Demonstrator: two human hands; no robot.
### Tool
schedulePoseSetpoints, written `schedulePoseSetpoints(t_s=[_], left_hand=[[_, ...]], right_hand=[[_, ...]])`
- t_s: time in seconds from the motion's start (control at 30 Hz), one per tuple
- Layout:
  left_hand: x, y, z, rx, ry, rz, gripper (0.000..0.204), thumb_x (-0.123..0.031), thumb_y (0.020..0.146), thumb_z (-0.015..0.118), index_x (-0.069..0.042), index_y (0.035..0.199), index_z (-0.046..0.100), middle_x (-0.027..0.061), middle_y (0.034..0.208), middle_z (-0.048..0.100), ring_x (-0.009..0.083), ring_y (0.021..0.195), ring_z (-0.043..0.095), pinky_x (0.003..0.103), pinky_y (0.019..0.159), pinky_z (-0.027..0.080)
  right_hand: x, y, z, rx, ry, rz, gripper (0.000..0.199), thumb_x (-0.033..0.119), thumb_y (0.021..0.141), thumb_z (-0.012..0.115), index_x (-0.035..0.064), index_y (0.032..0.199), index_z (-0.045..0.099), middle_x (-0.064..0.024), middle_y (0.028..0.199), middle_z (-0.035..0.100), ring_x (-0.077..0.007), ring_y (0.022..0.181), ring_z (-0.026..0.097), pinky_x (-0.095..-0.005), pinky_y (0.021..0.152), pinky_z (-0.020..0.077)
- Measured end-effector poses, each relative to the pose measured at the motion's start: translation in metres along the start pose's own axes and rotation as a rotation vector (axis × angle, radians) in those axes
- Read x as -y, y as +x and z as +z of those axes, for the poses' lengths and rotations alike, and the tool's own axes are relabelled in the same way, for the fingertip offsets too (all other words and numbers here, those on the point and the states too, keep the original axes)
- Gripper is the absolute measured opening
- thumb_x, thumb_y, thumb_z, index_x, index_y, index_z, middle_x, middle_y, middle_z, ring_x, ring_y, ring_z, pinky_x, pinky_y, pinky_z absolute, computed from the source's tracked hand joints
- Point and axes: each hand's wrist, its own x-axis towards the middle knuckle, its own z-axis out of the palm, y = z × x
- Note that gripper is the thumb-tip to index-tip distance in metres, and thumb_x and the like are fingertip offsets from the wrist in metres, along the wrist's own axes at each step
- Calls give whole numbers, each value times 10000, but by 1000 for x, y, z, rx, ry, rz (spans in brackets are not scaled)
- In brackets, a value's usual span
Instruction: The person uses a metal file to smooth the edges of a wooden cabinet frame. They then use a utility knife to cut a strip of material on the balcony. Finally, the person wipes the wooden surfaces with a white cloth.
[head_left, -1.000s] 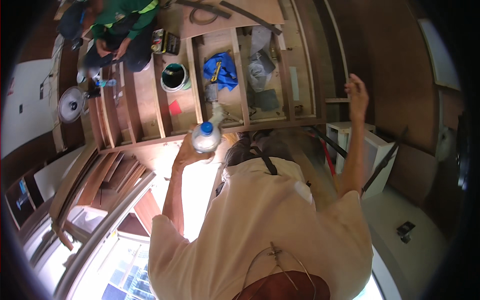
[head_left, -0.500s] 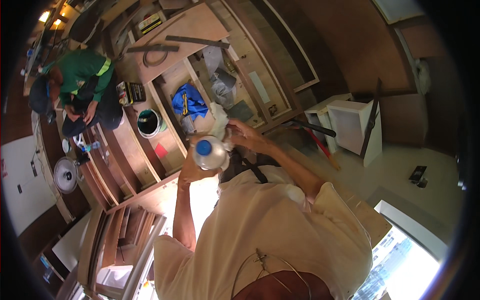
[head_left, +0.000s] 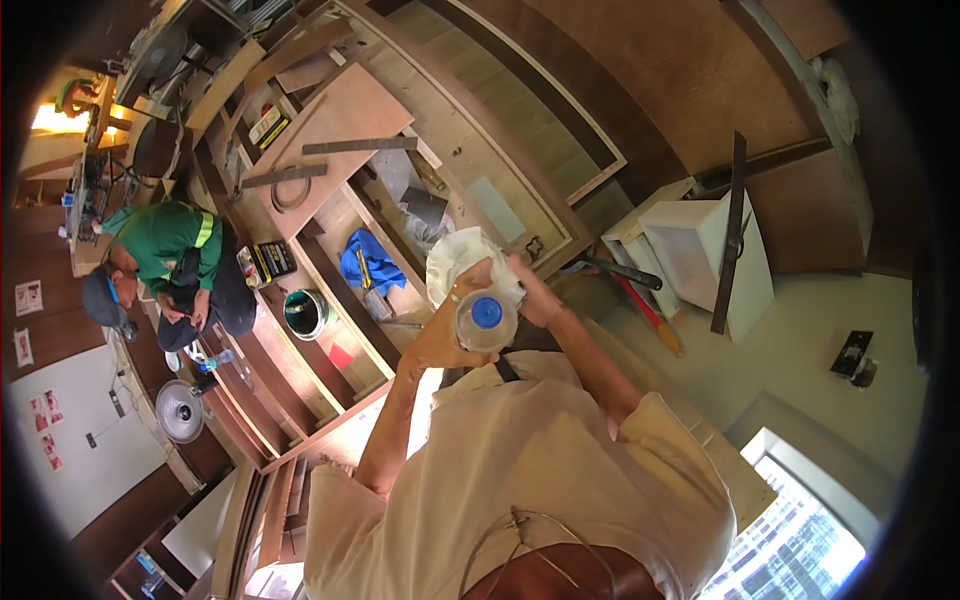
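Observation:
My left hand (head_left: 432,342) is wrapped around a clear plastic bottle with a blue cap (head_left: 487,313), held upright in front of my chest. A crumpled white cloth (head_left: 462,255) spreads out just beyond the bottle. On the right side of that cloth is my right hand (head_left: 538,298), its fingers closed on the edge and partly hidden by the folds. Below and beyond my hands lies a wooden frame, with a blue cloth (head_left: 368,262) inside one of its bays.
At the left a person in a green top (head_left: 180,245) sits on the frame. Near them stand an open bucket (head_left: 306,313), a dark can (head_left: 268,262) and a fan (head_left: 180,411). A white drawer-like box (head_left: 690,250) and a red-handled tool (head_left: 645,305) are at my right.
The bottle and both hands have shifted right in the view. The white cloth now shows wider and more spread out. My view has turned, so the surroundings are shifted.

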Motion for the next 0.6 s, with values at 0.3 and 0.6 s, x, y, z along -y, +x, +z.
schedulePoseSetpoints(t_s=[0.3, 0.6], left_hand=[[-18, 117, 22, -192, -29, 61, 1066, -247, 526, 979, -75, 1427, 435, 202, 1637, 246, 394, 1488, 343, 521, 1166, 356], [-62, 183, 48, -126, 214, -122, 1097, -169, 508, 944, -47, 1460, 412, 80, 1317, 520, 227, 1241, 513, 379, 1043, 430]], right_hand=[[84, 41, -113, -265, 90, 16, 457, 294, 948, 630, 30, 1320, 605, -101, 1218, 673, -172, 1088, 667, -332, 921, 543], [194, -4, -92, -107, -260, -66, 526, 385, 994, 624, -49, 1292, 616, -84, 1158, 693, -184, 1076, 650, -303, 957, 494]])
